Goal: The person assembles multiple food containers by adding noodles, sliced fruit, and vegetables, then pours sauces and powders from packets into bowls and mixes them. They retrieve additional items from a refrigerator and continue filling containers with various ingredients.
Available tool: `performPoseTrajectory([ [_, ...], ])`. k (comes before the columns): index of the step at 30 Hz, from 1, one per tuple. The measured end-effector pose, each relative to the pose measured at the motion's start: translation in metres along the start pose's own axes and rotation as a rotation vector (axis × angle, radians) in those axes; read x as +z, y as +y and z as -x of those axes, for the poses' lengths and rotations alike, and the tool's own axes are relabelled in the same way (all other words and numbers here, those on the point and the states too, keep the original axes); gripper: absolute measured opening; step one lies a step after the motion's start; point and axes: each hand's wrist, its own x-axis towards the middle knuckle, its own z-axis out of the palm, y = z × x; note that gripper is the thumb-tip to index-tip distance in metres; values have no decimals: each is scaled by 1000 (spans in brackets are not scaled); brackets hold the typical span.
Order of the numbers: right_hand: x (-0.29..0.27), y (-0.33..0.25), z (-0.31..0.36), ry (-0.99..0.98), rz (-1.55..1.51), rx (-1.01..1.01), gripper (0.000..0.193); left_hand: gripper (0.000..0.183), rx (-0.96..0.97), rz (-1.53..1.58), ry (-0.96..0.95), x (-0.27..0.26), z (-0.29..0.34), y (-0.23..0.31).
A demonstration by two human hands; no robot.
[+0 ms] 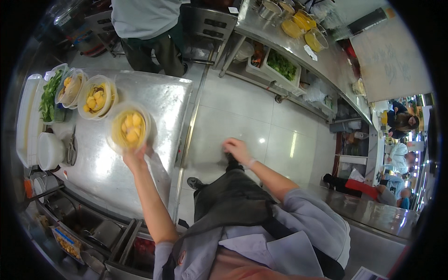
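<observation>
My left hand (pixel 135 159) grips the near rim of a clear plastic bowl (pixel 116 141) over the steel table. Yellow chunks and thin yellow strands fill the bowl; the exact food cannot be told. Out over the floor, my right hand (pixel 238 150) is apart from everything, its fingers curled and nothing visible in them. Beyond the held bowl stands a similar bowl (pixel 112 103) with yellow chunks and dark bits. Farther left, another clear bowl (pixel 60 97) holds more pale yellow pieces.
Scissors (pixel 71 151) lie beside a white tub (pixel 50 151) on the steel table (pixel 161 100). Leafy greens (pixel 48 100) sit at its left end. A person (pixel 147 28) stands beyond. At right, a steel counter (pixel 261 28) carries pots; greens (pixel 283 65) fill a bin below.
</observation>
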Motion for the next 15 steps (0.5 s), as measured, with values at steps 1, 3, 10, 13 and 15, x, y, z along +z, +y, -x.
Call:
performPoseTrajectory([
  [1, -36, 29, 13, 51, 53, 7, 16, 45, 4, 6, -17, 19, -1, 0],
  [3, -97, 80, 28, 146, -31, 74, 16, 50, -2, 167, 18, 51, 3, -6],
  [10, -276, 178, -57, 204, -281, 218, 23, 43, 132, -178, -45, 90, 125, -172],
  [13, -330, 222, -196, 49, -481, 185, 21, 31, -126, -497, -26, 113, 182, -289],
  [15, -354, 259, -305, -46, -268, 217, 26, 28, -212, -389, 34, 136, 200, -362],
])
